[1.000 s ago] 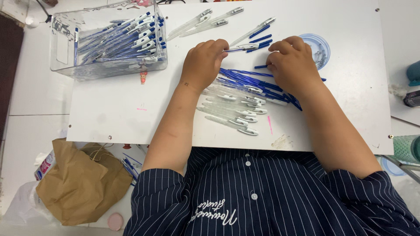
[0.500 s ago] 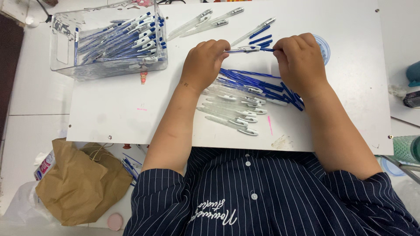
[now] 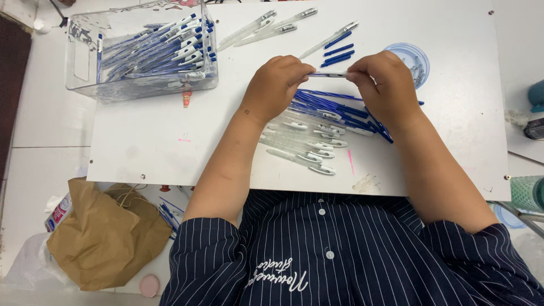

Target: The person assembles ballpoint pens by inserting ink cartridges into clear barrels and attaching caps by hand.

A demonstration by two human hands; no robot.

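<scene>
My left hand (image 3: pixel 276 84) and my right hand (image 3: pixel 385 80) together grip one pen (image 3: pixel 328 74), held level between them above a white board (image 3: pixel 147 141). Each hand pinches one end of it. Under my hands lies a pile of blue refills (image 3: pixel 331 107) and a row of clear pen barrels (image 3: pixel 300 144). A few more clear barrels (image 3: pixel 258 29) and loose blue parts (image 3: pixel 339 50) lie farther up the board.
A clear plastic box (image 3: pixel 141 85) full of assembled blue pens stands at the upper left. A round clear lid (image 3: pixel 412 56) lies to the right. A brown paper bag (image 3: pixel 105 238) sits at the lower left, a teal object (image 3: pixel 535 96) at the right edge.
Both hands lifted off the pile of parts and came together, now holding a single pen between them.
</scene>
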